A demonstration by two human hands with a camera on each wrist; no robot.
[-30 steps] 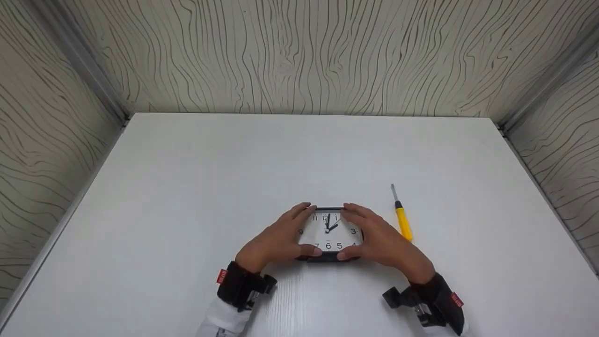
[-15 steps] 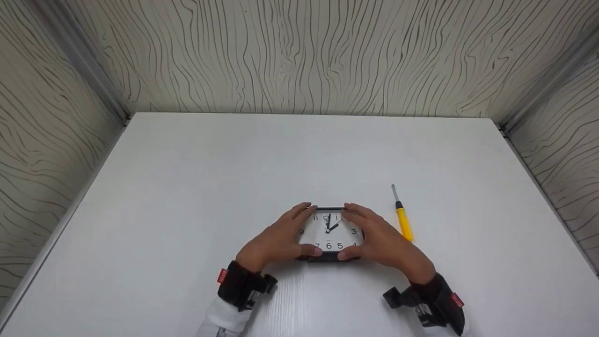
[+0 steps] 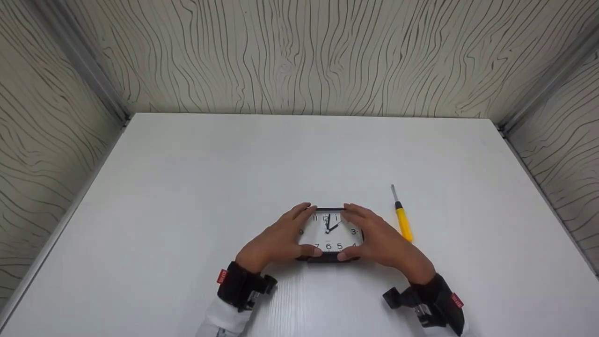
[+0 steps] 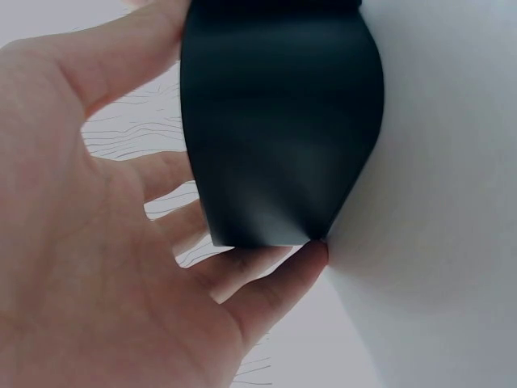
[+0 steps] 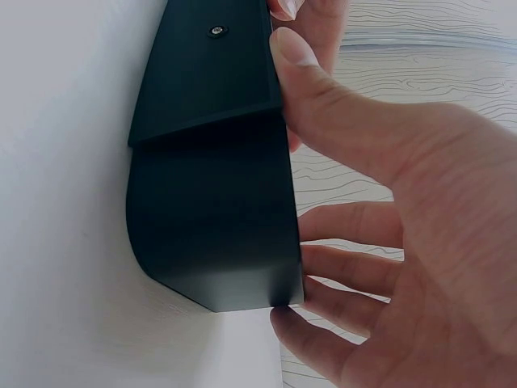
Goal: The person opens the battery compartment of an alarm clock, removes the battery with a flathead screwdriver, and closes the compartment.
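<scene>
Wall (image 3: 285,61): stood beyond the clock (image 3: 327,238), well apart from it, patterned with dark wood-grain lines on a pale ground.
Table (image 3: 262,159): spread white and smooth on all sides of the clock.
Left hand (image 3: 278,236): was bent in a wide curve and gripped the clock's left end, thumb on the near edge, fingertips at the far edge.
Right hand (image 3: 381,236): mirrored that at the clock's right end, in an equally wide grip, thumb low on the front, fingers reaching the far edge.
Clock's place: it lay dial up on the table, between the two hands, its case black and its dial white.
Wrist straps (image 3: 234,285): sat black on both wrists, on the near side of the clock, left and right.
Screwdriver (image 3: 403,223): lay right of the clock, near the right hand, yellow-handled, tip pointing away.
Red tags (image 3: 457,300): showed on the straps, their lettering too small to read.
Numerals on the clock: 11, 12, 1, 3, 5, 6 and 7 were readable; 9 and 4 were partly covered.
Screw (image 5: 216,31): was set in the clock's black case.
</scene>
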